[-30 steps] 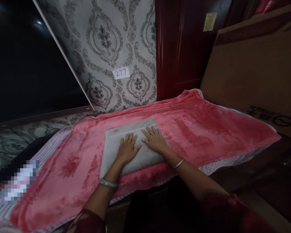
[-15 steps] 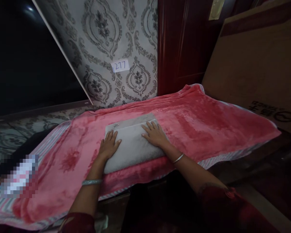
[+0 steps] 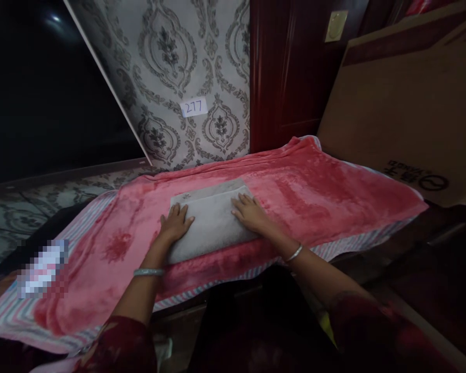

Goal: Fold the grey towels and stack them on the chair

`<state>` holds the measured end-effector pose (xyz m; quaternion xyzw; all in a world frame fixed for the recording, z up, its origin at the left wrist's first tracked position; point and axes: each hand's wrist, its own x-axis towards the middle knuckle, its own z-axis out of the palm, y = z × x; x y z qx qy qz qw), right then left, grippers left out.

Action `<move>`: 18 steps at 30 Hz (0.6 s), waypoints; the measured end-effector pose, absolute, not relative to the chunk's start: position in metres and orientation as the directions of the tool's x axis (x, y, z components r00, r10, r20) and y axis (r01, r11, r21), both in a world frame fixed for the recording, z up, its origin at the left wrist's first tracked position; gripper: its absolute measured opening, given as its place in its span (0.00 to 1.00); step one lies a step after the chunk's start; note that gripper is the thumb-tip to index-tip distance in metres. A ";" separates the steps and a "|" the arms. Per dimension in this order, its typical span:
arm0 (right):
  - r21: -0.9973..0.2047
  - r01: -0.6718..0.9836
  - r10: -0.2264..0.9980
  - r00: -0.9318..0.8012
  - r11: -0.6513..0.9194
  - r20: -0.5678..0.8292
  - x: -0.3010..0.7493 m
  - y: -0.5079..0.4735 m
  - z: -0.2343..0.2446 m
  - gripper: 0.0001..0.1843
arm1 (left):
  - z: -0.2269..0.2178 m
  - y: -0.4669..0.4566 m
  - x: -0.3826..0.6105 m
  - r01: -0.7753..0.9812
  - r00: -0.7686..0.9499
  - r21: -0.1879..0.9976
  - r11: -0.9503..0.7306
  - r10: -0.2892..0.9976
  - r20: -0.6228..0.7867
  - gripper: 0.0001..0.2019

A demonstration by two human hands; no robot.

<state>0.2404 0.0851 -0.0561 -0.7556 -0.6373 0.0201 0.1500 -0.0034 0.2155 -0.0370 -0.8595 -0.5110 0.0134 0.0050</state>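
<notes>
A grey folded cloth, perhaps a towel, lies flat on a pink plush blanket. Its upper layer stops short of the far edge, so a strip of the lower layer shows there. My left hand rests on the cloth's left edge, fingers spread and pointing away from me. On the right edge, near the far corner, lies my right hand, palm down with its fingers apart. Neither hand grips anything.
Behind the blanket stands a patterned wall with a paper label reading 277. A large dark screen is at the left. A cardboard box leans at the right beside a dark red door.
The view has shifted slightly. Both hands stay on the grey cloth, the right one a little lower along its right edge. The cloth keeps its folded shape.
</notes>
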 end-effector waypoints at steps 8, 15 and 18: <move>-0.239 0.963 0.960 0.179 -0.126 0.213 0.223 0.059 -0.073 0.27 | -0.055 0.127 0.064 0.699 0.710 0.005 -0.715 0.696 0.106 0.30; -0.231 0.964 0.962 0.181 -0.133 0.203 0.221 0.058 -0.077 0.28 | -0.070 0.126 0.065 0.701 0.712 -0.028 -0.712 0.699 0.064 0.30; -0.235 0.962 0.961 0.190 -0.140 0.203 0.221 0.058 -0.076 0.28 | -0.064 0.134 0.050 0.745 0.667 -0.053 -0.665 0.742 0.064 0.32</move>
